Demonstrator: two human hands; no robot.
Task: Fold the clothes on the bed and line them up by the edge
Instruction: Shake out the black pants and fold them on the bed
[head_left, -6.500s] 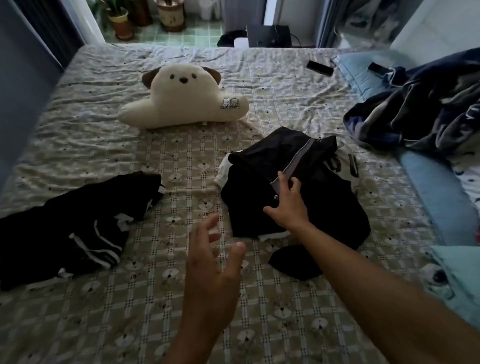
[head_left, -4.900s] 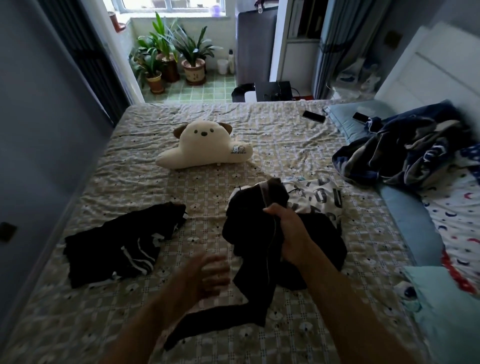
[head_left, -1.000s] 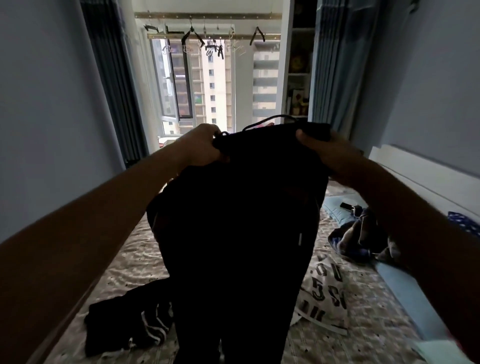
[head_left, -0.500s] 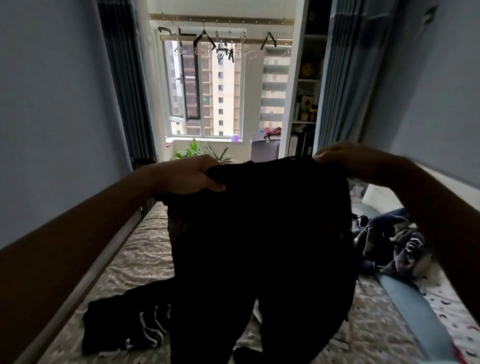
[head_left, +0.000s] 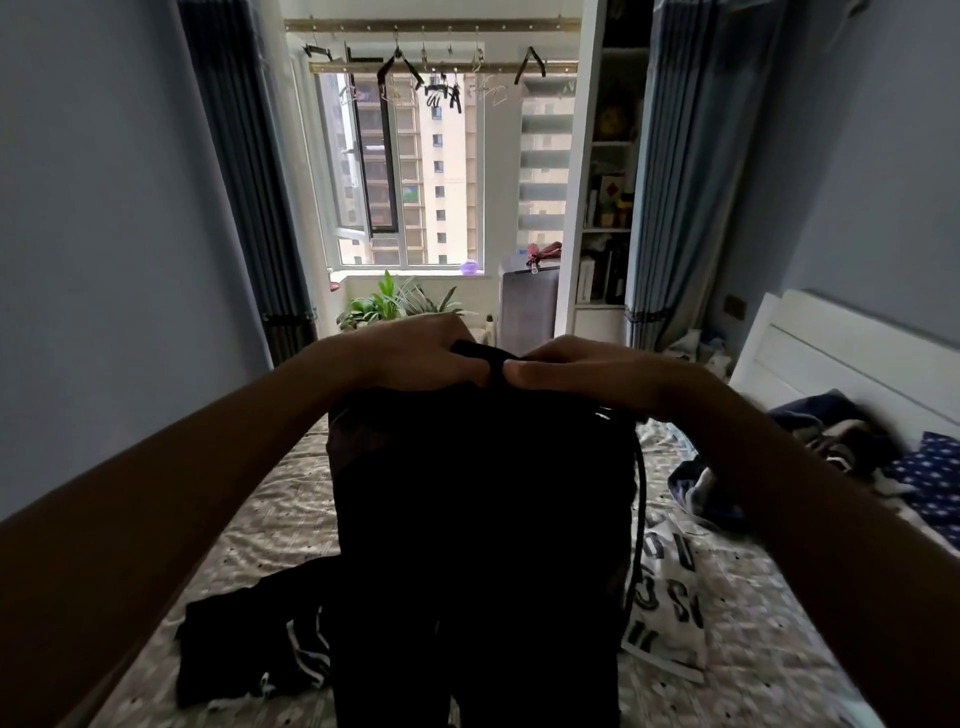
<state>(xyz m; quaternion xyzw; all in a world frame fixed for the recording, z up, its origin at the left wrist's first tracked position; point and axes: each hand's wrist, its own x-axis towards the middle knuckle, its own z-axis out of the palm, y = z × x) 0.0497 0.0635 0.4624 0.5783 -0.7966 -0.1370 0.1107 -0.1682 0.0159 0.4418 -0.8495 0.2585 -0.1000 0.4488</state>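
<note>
You hold the black trousers (head_left: 483, 519) up in the middle of the frame, both hands meeting at the waistband. Your left hand (head_left: 415, 356) and your right hand (head_left: 576, 371) are each closed tight on the top edge, thumbs almost touching, so the waistband looks doubled on itself, side to side. The legs hang straight down and run out of the bottom of the frame; a drawstring (head_left: 640, 499) dangles down the right side.

You appear to be in the first lengthwise fold of this garment. The next move calls for lowering it flat onto the bed (head_left: 270, 525), leg over leg, then folding it short and carrying it toward the edge. Watch that the loose cord does not end up trapped outside the fold.

Counted: one garment in your hands. Two more lie unfolded on the bed, a dark striped garment (head_left: 249, 644) at lower left and a white lettered garment (head_left: 670, 603) at lower right. A rumpled blue blanket (head_left: 831, 447) sits at the right by the headboard (head_left: 857, 358); whether clothes are mixed in it you cannot tell.
</note>
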